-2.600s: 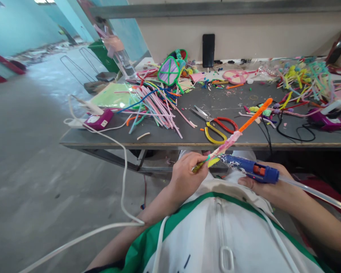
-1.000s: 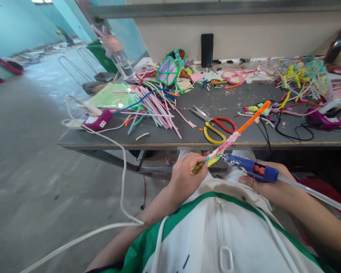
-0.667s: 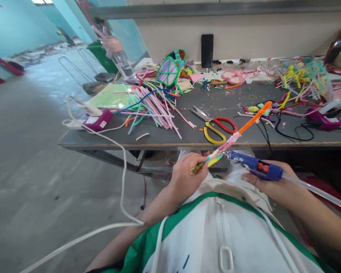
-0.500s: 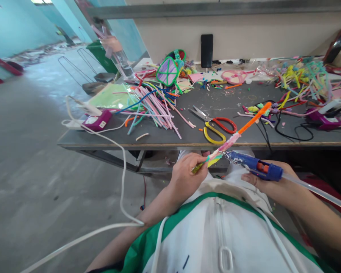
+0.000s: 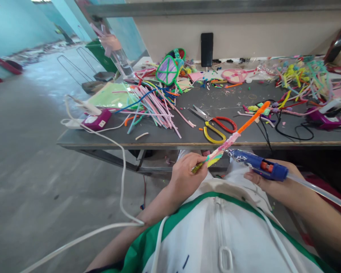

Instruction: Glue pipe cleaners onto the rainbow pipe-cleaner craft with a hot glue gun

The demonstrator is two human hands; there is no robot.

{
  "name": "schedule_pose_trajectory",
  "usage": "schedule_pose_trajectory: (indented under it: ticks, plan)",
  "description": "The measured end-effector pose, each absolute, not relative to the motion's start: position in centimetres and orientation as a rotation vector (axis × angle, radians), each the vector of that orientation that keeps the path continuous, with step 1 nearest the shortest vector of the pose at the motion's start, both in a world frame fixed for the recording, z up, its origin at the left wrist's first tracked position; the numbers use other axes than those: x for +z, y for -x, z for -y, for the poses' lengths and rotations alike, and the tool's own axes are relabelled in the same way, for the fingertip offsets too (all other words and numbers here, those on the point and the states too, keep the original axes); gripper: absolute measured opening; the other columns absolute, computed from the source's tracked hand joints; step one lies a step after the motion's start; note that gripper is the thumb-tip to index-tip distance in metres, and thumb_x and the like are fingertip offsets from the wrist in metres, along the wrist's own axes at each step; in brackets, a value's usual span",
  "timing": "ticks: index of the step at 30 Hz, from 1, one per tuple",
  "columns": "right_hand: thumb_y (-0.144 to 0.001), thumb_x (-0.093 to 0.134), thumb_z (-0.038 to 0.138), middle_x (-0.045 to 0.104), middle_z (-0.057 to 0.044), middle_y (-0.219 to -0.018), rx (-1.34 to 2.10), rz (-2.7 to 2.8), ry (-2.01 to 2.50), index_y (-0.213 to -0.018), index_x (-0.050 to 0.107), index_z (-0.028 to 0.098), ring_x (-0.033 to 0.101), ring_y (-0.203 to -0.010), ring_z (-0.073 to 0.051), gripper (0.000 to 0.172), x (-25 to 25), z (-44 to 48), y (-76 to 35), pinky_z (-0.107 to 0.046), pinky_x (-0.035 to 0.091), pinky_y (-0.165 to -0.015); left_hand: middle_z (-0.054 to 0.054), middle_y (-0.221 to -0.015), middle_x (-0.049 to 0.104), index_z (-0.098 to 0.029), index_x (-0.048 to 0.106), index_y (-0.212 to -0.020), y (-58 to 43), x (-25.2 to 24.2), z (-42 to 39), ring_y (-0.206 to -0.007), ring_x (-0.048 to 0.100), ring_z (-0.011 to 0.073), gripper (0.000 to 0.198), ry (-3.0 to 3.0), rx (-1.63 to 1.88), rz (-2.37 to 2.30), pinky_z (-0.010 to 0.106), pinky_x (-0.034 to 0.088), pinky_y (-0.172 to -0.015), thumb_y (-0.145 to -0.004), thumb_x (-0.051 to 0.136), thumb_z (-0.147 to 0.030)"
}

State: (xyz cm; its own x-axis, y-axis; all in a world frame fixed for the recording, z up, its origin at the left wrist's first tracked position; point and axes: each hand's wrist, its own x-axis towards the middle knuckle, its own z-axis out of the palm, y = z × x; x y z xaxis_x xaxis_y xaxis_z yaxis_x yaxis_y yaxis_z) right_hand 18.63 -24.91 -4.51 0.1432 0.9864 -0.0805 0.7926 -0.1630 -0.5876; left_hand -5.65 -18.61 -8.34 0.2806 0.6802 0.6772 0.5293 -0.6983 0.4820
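Observation:
Between the thumb and fingers of my left hand (image 5: 187, 175) is the lower end of a fuzzy multicoloured pipe-cleaner piece (image 5: 229, 141). It slants up to the right, with a long orange tip and pink, white, teal and yellow parts lower down. My right hand (image 5: 275, 184) is wrapped round a blue hot glue gun (image 5: 257, 163) with a clear glue stick in its back. The gun's metal nozzle is close beside the piece's lower part; whether it touches I cannot tell. Just beyond, scissors (image 5: 216, 125) with one red and one yellow handle lie on the table.
Pink pipe cleaners (image 5: 156, 108) lie in a pile on the grey table (image 5: 187, 141). Purple power blocks (image 5: 96, 120) stand left and right, and a white cable (image 5: 124, 182) hangs off the left side. A phone (image 5: 207, 49) leans at the back. Loose yellow stems (image 5: 291, 76) lie far right.
My right hand and the glue gun have shifted slightly to the right, the nozzle drawing a little away along the piece. My left hand has stayed nearly still, holding the piece.

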Motion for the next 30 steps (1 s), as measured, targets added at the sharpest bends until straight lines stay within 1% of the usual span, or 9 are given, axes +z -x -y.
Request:
schedule_pose_trajectory:
  ticks: [3,7,11,16,22,26,30]
  plan:
    - [-0.067,0.063,0.061,0.070,-0.001,-0.065,0.678,1.690,2.041,-0.067,0.067,0.025,0.066,-0.061,-0.023,0.036,-4.3,24.9,-18.3,-0.031,0.051,-0.055,0.001,-0.073,0.069,-0.018,0.064,-0.080,5.7,-8.4,18.6,-0.071,0.065,0.0133,0.009,-2.373,1.395,-1.129,0.025,0.052,-0.069,-0.075,0.062,-0.011]
    - [-0.065,0.061,0.059,0.062,0.001,-0.055,0.693,1.673,2.060,-0.058,0.062,0.024,0.060,-0.053,-0.020,0.036,-3.8,24.9,-17.7,-0.027,0.046,-0.048,0.000,-0.074,0.070,-0.019,0.064,-0.080,5.7,-8.6,18.6,-0.071,0.065,0.0133,0.009,-2.364,1.392,-1.128,0.025,0.052,-0.070,-0.075,0.063,-0.012]
    - [-0.062,0.062,0.059,0.059,0.000,-0.050,0.700,1.656,2.111,-0.054,0.060,0.024,0.057,-0.051,-0.020,0.036,-3.4,24.9,-17.4,-0.026,0.042,-0.045,0.000,-0.074,0.070,-0.019,0.064,-0.080,5.8,-8.7,18.6,-0.072,0.065,0.0135,0.008,-2.364,1.370,-1.147,0.025,0.052,-0.070,-0.076,0.063,-0.013]
    - [-0.062,0.064,0.060,0.060,-0.001,-0.053,0.715,1.641,2.049,-0.056,0.061,0.022,0.056,-0.052,-0.019,0.039,-4.0,24.8,-17.6,-0.027,0.043,-0.046,0.001,-0.075,0.070,-0.019,0.064,-0.081,5.8,-8.7,18.6,-0.073,0.065,0.0139,0.008,-2.358,1.367,-1.145,0.026,0.053,-0.072,-0.076,0.062,-0.013]
    - [-0.061,0.066,0.051,0.056,-0.003,-0.051,0.547,1.672,1.870,-0.052,0.054,0.019,0.054,-0.055,-0.019,0.035,-4.8,24.7,-18.0,-0.025,0.042,-0.047,0.001,-0.074,0.070,-0.019,0.064,-0.080,5.8,-8.5,18.5,-0.071,0.065,0.0138,0.009,-2.362,1.367,-1.149,0.026,0.052,-0.070,-0.076,0.061,-0.012]
    - [-0.062,0.067,0.046,0.052,-0.001,-0.046,0.596,1.681,1.900,-0.052,0.053,0.019,0.051,-0.046,-0.015,0.032,-4.4,24.7,-17.9,-0.022,0.038,-0.043,0.001,-0.074,0.070,-0.019,0.064,-0.080,5.8,-8.4,18.6,-0.071,0.065,0.0134,0.009,-2.356,1.372,-1.141,0.025,0.052,-0.069,-0.076,0.061,-0.012]
    - [-0.062,0.067,0.048,0.053,-0.001,-0.044,0.593,1.639,1.925,-0.053,0.056,0.018,0.048,-0.042,-0.013,0.033,-4.5,24.7,-17.8,-0.022,0.038,-0.042,0.001,-0.076,0.070,-0.019,0.064,-0.081,5.9,-8.6,18.6,-0.072,0.065,0.0133,0.009,-2.350,1.364,-1.139,0.025,0.052,-0.070,-0.076,0.062,-0.013]
